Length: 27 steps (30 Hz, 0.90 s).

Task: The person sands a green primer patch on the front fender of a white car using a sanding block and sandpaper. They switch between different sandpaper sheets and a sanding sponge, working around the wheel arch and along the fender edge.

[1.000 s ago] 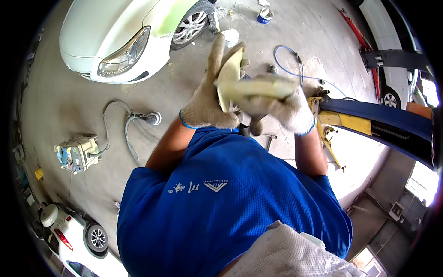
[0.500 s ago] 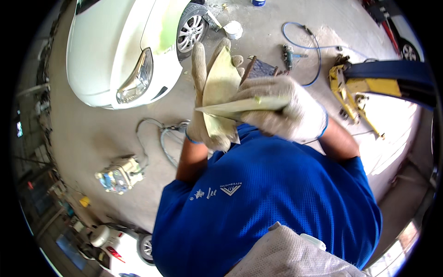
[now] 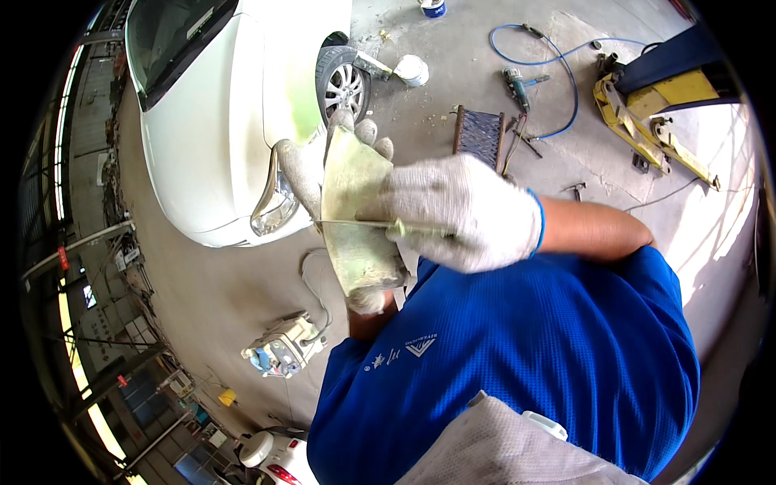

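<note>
Both hands wear whitish knitted work gloves. My left hand (image 3: 301, 176), palm up, holds a curved plate (image 3: 349, 190) smeared with pale green putty. Its fingertips show past the plate's far edge, while the rest of its grip is hidden beneath. My right hand (image 3: 469, 212) is closed round a thin flat putty spreader (image 3: 347, 222), seen almost edge-on, with a greenish dab near the fingers. The spreader lies across the middle of the plate; I cannot tell whether it touches it.
Ahead on the left stands a white car (image 3: 202, 145) with a greenish patch above its wheel (image 3: 343, 85). Beside that is a white bucket (image 3: 412, 70). A power tool (image 3: 515, 87), blue hose (image 3: 572, 89), dark step (image 3: 478, 136) and yellow lift arm (image 3: 638, 133) are at right. A boxy machine (image 3: 283, 347) sits lower left.
The plate and both hands have shifted slightly left and down in the view. The spreader has turned from showing its flat side to nearly edge-on. The surroundings have shifted with the head.
</note>
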Each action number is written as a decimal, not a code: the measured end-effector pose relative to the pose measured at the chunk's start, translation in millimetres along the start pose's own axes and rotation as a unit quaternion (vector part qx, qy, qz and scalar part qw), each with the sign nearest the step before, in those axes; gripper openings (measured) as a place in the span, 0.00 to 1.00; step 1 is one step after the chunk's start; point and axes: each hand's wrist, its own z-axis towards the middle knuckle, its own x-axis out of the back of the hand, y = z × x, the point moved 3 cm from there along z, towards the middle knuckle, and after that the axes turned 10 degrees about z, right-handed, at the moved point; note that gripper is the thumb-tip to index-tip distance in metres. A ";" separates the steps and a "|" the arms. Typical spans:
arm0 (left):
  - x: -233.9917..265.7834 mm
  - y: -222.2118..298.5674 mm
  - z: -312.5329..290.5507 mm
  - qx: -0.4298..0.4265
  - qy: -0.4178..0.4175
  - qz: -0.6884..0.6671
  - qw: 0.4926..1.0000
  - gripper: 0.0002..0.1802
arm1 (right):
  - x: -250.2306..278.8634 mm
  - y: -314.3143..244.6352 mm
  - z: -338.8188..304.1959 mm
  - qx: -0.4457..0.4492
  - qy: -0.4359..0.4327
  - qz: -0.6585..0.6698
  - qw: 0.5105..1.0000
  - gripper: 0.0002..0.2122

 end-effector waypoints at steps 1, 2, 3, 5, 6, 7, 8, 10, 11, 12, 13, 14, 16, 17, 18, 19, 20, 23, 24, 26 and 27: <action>7.4 0.2 0.7 -0.044 0.111 0.128 0.985 0.41 | 1.2 10.0 1.7 0.001 0.029 0.006 1.000 0.17; 10.7 -1.6 1.7 -0.086 0.216 0.252 0.939 0.41 | 12.8 22.6 4.7 -0.020 0.060 -0.034 0.997 0.16; -0.3 -8.0 0.0 -0.131 0.219 0.291 0.922 0.44 | 21.6 30.3 6.2 -0.040 0.090 -0.074 0.992 0.16; -26.3 -18.7 -5.5 -0.218 0.235 0.373 0.871 0.50 | 17.6 22.4 0.4 0.050 0.065 -0.159 0.984 0.22; -23.8 -12.2 -2.4 -0.194 0.175 0.235 0.936 0.52 | 12.7 18.5 -1.6 0.056 0.037 -0.150 0.986 0.24; -21.8 -11.7 -2.9 -0.190 0.136 0.191 0.953 0.55 | 5.5 14.0 -5.2 0.058 0.011 -0.139 0.989 0.25; -19.8 -10.7 -2.4 -0.181 0.095 0.147 0.968 0.58 | 1.5 11.7 -7.5 0.060 -0.016 -0.128 0.990 0.27; -11.1 -13.1 -4.7 -0.225 0.063 0.258 0.937 0.66 | 18.2 30.1 -1.5 0.071 0.004 -0.178 0.981 0.27; -16.2 -13.7 -3.7 -0.222 0.062 0.286 0.930 0.69 | 25.5 39.1 1.2 0.103 0.026 -0.238 0.966 0.26; -21.1 -14.4 -4.4 -0.216 0.060 0.315 0.922 0.72 | 30.4 36.9 2.2 0.088 0.043 -0.225 0.969 0.25; -27.5 -15.1 -5.3 -0.212 0.059 0.344 0.913 0.75 | 26.4 35.7 -1.5 0.058 0.010 -0.214 0.975 0.25; -23.9 -12.4 -3.2 -0.176 0.074 0.310 0.932 0.75 | 16.1 31.2 -11.3 0.022 -0.016 -0.205 0.978 0.24; -20.9 -13.5 -2.8 -0.140 0.087 0.313 0.935 0.75 | 14.5 32.9 -18.7 -0.003 -0.046 -0.160 0.986 0.23; -22.1 -15.8 -5.4 -0.144 0.087 0.349 0.922 0.74 | 18.8 38.0 -20.0 0.023 -0.025 -0.152 0.988 0.24; -23.7 -17.9 -7.9 -0.147 0.088 0.384 0.907 0.74 | 27.4 44.3 -16.4 0.026 -0.019 -0.189 0.981 0.25; -26.2 -17.9 -5.4 -0.147 0.096 0.385 0.906 0.74 | 36.1 47.8 -12.4 0.032 -0.015 -0.229 0.973 0.25; -28.1 -18.8 -5.4 -0.141 0.104 0.385 0.906 0.73 | 37.5 48.5 -14.0 0.041 -0.004 -0.235 0.971 0.25; -17.7 -19.2 -1.2 -0.142 0.020 0.239 0.960 0.70 | 10.1 37.7 -38.2 -0.027 -0.032 -0.166 0.985 0.25; -5.6 -18.4 -2.3 -0.139 -0.098 0.085 0.982 0.67 | 10.3 35.3 -38.0 -0.046 -0.059 -0.137 0.988 0.24; -12.2 -19.4 -7.3 -0.124 -0.008 0.244 0.962 0.64 | 29.1 40.2 -30.2 0.039 -0.039 -0.213 0.975 0.24; -18.5 -20.3 -7.7 -0.113 0.036 0.320 0.940 0.64 | 35.5 43.0 -27.6 0.082 -0.028 -0.250 0.964 0.23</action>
